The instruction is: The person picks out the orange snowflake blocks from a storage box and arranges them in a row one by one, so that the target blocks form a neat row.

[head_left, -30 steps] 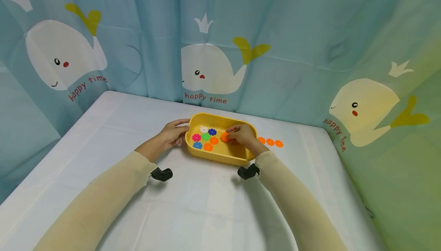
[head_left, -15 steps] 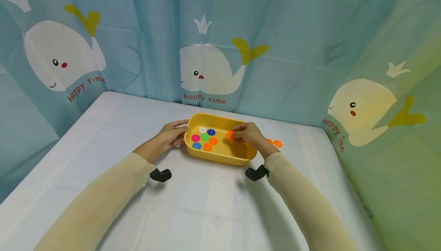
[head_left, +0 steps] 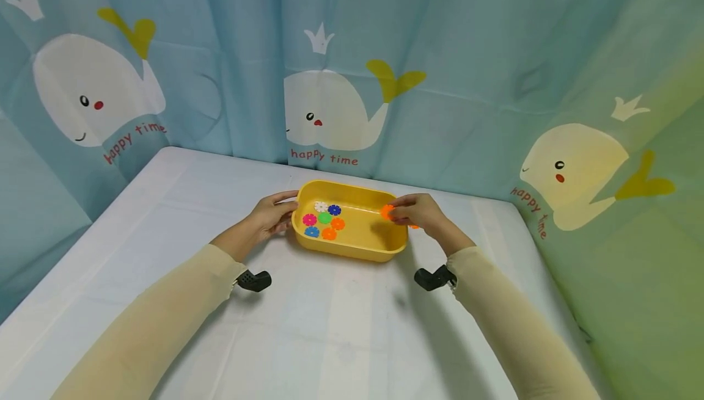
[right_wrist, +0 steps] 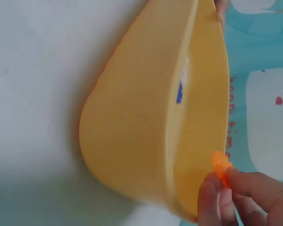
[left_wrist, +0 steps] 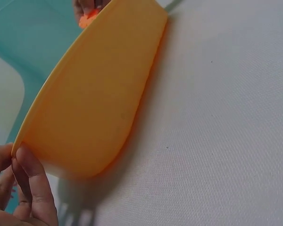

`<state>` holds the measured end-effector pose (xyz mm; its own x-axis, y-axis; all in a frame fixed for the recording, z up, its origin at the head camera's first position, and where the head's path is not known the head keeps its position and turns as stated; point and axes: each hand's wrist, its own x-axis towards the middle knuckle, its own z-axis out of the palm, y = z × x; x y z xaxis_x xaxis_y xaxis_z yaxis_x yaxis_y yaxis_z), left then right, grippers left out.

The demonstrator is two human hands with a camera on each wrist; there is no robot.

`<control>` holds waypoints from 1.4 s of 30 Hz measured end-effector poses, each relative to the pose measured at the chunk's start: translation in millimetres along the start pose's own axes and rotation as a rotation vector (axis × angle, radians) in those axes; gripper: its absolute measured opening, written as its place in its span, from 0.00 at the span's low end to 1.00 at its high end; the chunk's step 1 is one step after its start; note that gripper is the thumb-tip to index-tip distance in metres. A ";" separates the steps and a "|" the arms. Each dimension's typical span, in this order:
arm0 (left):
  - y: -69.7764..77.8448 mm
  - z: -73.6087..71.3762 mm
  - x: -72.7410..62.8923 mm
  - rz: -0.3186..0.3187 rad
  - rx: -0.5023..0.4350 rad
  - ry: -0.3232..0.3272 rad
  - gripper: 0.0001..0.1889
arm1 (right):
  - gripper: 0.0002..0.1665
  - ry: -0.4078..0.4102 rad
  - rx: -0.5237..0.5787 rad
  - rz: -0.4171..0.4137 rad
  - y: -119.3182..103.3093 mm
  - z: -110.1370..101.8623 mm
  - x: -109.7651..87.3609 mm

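Observation:
A yellow plastic basin (head_left: pixel 349 252) sits on the table, with several snowflake-shaped discs lying in its left part: a white disc (head_left: pixel 321 207), a dark blue disc (head_left: pixel 334 210), a pink disc (head_left: pixel 310 220), a green disc (head_left: pixel 324 218), a light blue disc (head_left: pixel 311 231) and orange ones (head_left: pixel 329 234). My left hand (head_left: pixel 271 217) pinches the basin's left end at the rim, thumb and fingers on either side in the left wrist view. Over the basin's right end, my right hand (head_left: pixel 420 212) pinches an orange snowflake disc (right_wrist: pixel 221 165) between thumb and fingers.
Just right of the basin, an orange disc (head_left: pixel 414 226) lies on the table, mostly hidden behind my right hand. The white tablecloth (head_left: pixel 308 333) spreads around the basin. A blue curtain (head_left: pixel 473 143) with whale prints hangs along the table's back edge.
My right hand has lifted the orange disc and carried it rightward, from the middle of the basin to its right rim. My left hand keeps its hold on the rim.

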<state>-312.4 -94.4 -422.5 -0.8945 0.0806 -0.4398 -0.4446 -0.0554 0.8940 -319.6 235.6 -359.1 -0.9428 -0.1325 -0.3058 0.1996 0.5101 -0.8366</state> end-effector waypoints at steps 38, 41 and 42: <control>-2.9 -1.3 3.5 0.012 0.010 -0.026 0.24 | 0.24 0.066 0.025 0.059 64.7 -41.5 -14.4; -2.6 -0.8 2.9 0.012 0.009 -0.026 0.24 | 0.24 0.061 0.024 0.059 69.1 -40.7 -13.6; -2.7 -0.5 2.9 0.011 0.008 -0.025 0.24 | 0.24 0.061 0.020 0.061 70.7 -40.6 -13.1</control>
<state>-313.9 -94.6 -426.2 -0.8979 0.1053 -0.4275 -0.4340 -0.0488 0.8996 -303.9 307.9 -395.8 -0.9431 -0.0496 -0.3288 0.2618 0.4989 -0.8262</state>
